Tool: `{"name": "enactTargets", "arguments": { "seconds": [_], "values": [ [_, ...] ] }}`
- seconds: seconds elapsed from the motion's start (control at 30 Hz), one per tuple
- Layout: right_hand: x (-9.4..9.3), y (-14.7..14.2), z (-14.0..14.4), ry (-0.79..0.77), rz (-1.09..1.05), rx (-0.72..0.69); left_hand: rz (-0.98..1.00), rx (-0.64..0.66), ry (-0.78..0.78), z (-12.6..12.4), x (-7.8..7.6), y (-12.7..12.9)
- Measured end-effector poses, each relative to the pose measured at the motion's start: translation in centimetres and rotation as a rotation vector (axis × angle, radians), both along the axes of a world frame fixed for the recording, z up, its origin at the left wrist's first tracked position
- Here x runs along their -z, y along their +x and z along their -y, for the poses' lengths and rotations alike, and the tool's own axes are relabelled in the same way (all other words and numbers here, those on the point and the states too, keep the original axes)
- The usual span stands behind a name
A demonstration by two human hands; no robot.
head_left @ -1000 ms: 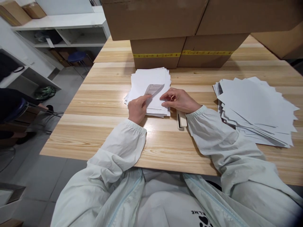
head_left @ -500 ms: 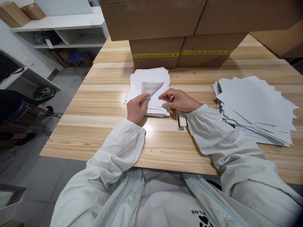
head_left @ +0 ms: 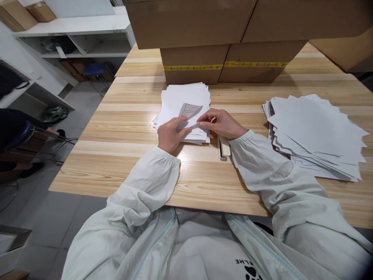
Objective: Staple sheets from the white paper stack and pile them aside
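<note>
Top sheet (head_left: 190, 111) is curled back at its near corner, printed side shown, on the stack (head_left: 183, 97) at 12 o'clock. Corner is pinched by left hand (head_left: 170, 134) and right hand (head_left: 221, 123) to separate it. Stapler (head_left: 223, 147) is kept under the right wrist; fanned pile (head_left: 314, 132) at 3 o'clock.

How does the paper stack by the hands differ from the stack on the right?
The paper stack by the hands is roughly squared, with its top sheet's corner lifted by the left hand and right hand. The right stack is wider, fanned askew and untouched. Both are white sheets on the table.
</note>
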State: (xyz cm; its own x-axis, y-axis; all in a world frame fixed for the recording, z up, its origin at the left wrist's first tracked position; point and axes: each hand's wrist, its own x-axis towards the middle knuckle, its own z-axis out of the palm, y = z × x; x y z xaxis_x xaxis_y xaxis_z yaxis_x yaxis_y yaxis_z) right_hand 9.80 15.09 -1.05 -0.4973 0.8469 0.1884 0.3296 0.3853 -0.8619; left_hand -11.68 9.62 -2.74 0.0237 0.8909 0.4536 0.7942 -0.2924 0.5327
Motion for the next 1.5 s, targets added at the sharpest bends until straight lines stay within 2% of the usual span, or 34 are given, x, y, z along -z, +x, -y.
{"name": "enactTargets", "arguments": {
  "seconds": [0.27,0.4,0.53,0.6,0.7,0.77,0.87,0.93,1.0,1.03,1.1,1.17,1.2,1.27,1.37,1.5],
  "values": [
    [0.8,-0.2,-0.1,-0.012,-0.041,0.089,-0.073,-0.058,0.044,-0.1,0.2,0.1],
    [1.4,-0.1,-0.5,-0.066,-0.105,0.154,-0.017,-0.121,0.051,-0.3,0.3,-0.1],
    [1.1,-0.3,-0.5,-0.019,-0.141,0.182,0.057,-0.168,0.125,-0.3,0.5,-0.5],
    [0.1,-0.5,-0.2,-0.053,-0.21,0.223,0.033,-0.118,0.249,0.1,0.3,-0.4],
    [-2.0,-0.5,0.4,-0.312,-0.342,0.255,-0.079,0.071,0.565,1.3,-0.1,0.5],
    [-3.0,-0.4,0.7,-0.475,-0.365,0.205,-0.18,0.178,0.728,2.4,-0.3,1.6],
    [-3.2,-0.2,1.0,-0.499,-0.372,0.163,-0.266,0.277,0.76,4.1,-0.5,3.2],
    [-3.0,0.0,1.2,-0.401,-0.404,0.191,-0.206,0.378,0.702,5.0,-0.8,3.6],
    [-3.0,0.2,1.5,-0.258,-0.454,0.239,-0.013,0.431,0.613,5.4,-1.4,3.2],
    [-3.2,0.5,1.9,-0.197,-0.477,0.254,0.133,0.4,0.567,5.4,-1.9,2.8],
    [-3.7,1.0,3.1,-0.138,-0.509,0.242,0.473,0.247,0.47,5.0,-3.0,1.6],
    [-4.0,1.6,4.9,-0.177,-0.505,0.191,0.802,0.141,0.293,4.4,-3.9,0.5],
    [-4.0,1.8,5.9,-0.223,-0.477,0.164,0.938,0.149,0.167,4.2,-4.2,0.2],
    [-3.5,2.1,8.0,-0.305,-0.378,0.128,1.114,0.243,-0.076,3.8,-4.1,0.1],
    [-2.3,2.3,10.6,-0.342,-0.298,0.135,1.204,0.316,-0.265,3.9,-2.8,1.1],
    [-0.8,3.2,12.2,-0.497,-0.474,0.075,1.298,0.233,-0.413,4.1,-1.0,1.9]
  ]
}}
